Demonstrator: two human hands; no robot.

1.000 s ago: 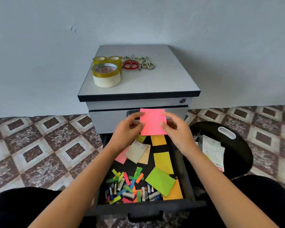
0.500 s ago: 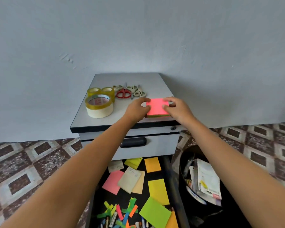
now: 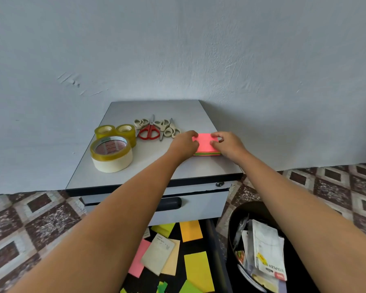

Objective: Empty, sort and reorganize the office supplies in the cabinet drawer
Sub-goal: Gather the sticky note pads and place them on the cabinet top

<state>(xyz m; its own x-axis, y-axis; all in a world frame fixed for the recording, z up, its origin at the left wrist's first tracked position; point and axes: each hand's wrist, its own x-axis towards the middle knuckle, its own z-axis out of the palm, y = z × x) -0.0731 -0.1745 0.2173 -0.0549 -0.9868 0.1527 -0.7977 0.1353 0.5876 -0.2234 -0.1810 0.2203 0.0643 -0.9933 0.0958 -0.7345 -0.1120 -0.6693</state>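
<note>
Pink on top, with green and orange layers showing at its near edge, the stack (image 3: 206, 144) of sticky notes lies flat on the tabletop (image 3: 156, 163), directly between the two hands. The left hand (image 3: 184, 142) grips its left edge, fingers curled toward the far corner. The right hand (image 3: 228, 144) pinches its right side in the same way. Both hands hold the stack; whether they press it down or only steady it cannot be told.

Assessment: the emptying and sorting step is in hand, with gathered notes being set down as one group. The next move calls for both hands to let go cleanly, without skewing the layers. They should then go back for what is left.

Just left of the left hand lie several scissors (image 3: 149, 132), one pair red-handled. Further left stand the tape rolls (image 3: 111, 153), a large one nearest the person and two small ones behind it.

Nearer the person than the hands, below the forearms, the drawer (image 3: 217, 261) stands open. Loose notes (image 3: 197, 269) in yellow, orange, pink and green are scattered in it, not yet collected. Under the right forearm a black bin (image 3: 300, 278) holds papers and packaging.
</note>
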